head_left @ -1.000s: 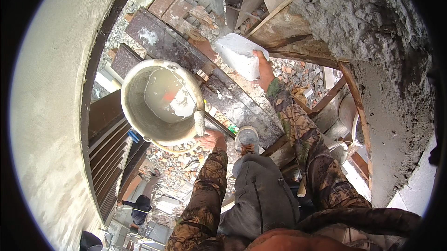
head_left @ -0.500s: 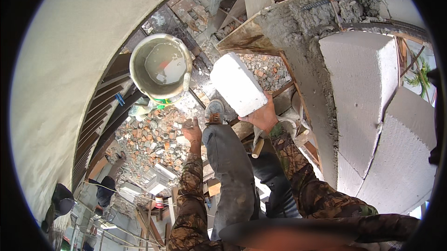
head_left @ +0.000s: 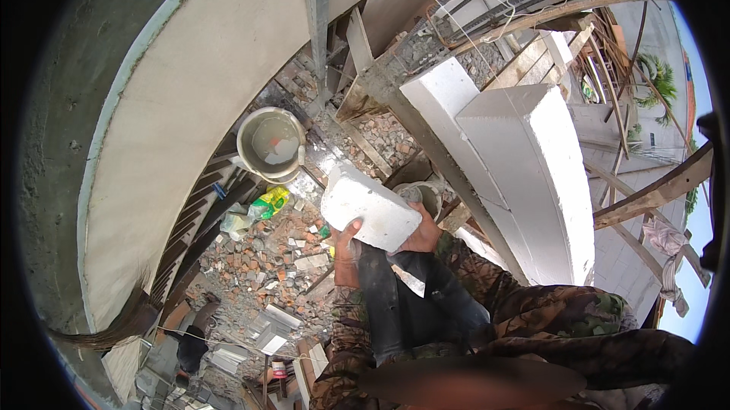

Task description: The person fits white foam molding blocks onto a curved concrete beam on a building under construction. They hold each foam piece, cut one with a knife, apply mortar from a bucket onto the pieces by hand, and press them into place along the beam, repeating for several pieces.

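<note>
A white lightweight concrete block [head_left: 369,208], with one rough, broken-looking end, is held tilted in front of my knees. My left hand [head_left: 347,249] grips its near left side, the thumb lying on the upper face. My right hand [head_left: 423,229] clasps the right end; most of its fingers are hidden behind the block. Just below the block, over my dark trousers, shows a pale pointed flat piece [head_left: 409,280] whose kind I cannot make out. Past my right hand stands a grey bucket [head_left: 432,199], partly covered by the hand and block.
To the right runs a low wall of white blocks [head_left: 525,148] on a concrete beam. A large bucket [head_left: 242,140] with greyish water stands ahead left, near a green-yellow bag [head_left: 270,202]. Brick rubble [head_left: 258,258] covers the ground below. Another person [head_left: 192,348] is at lower left.
My left hand, closed and apart from the block before, now grips its side. The block has come nearer my body, and the head view has shifted to show more of the wall.
</note>
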Tool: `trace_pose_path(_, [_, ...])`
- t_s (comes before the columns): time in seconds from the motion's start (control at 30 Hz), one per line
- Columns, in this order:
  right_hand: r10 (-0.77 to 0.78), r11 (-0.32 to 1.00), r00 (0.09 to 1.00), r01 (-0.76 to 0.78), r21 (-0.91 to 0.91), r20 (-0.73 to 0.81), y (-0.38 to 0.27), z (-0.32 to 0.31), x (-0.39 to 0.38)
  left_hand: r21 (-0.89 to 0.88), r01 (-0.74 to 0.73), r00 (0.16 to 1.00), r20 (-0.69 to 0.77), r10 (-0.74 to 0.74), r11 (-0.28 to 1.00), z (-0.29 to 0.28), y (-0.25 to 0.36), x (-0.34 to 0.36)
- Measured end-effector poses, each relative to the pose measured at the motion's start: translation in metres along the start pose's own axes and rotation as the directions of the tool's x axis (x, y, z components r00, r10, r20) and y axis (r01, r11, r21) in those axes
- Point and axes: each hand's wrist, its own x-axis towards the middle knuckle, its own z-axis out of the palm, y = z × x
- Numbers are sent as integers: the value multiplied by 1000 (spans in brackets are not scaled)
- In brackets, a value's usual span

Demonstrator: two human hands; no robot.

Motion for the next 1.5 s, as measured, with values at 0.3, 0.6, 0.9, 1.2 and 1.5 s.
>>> trace_pose_path(0.3, [-343, 531, 876, -117, -839, -339, -29, 49, -167, 416, -461, 885, 284, 370, 784, 143, 79, -97])
trace_pose_path(0.6, [-484, 714, 869, 324, -621, -102, -47, 168, -344, 502, -861, 483, 857, 180, -82, 259, 124, -195])
trace_pose_path(0.9, [-720, 662, 638, 511, -548, -275, -34, 209, -368, -118, -942, -125, 992, 3, -315, 295, 119, -186])
trace_pose_path(1.2, [-757, 653, 532, 642, -403, -379, -78, 259, -309, -200, -914, -203, 979, -29, -352, 312, 160, -115])
trace_pose_path(1.5, [-803, 593, 534, 675, -439, -263, -96, 276, -269, -209, -866, -201, 977, -65, -455, 310, 218, -90])
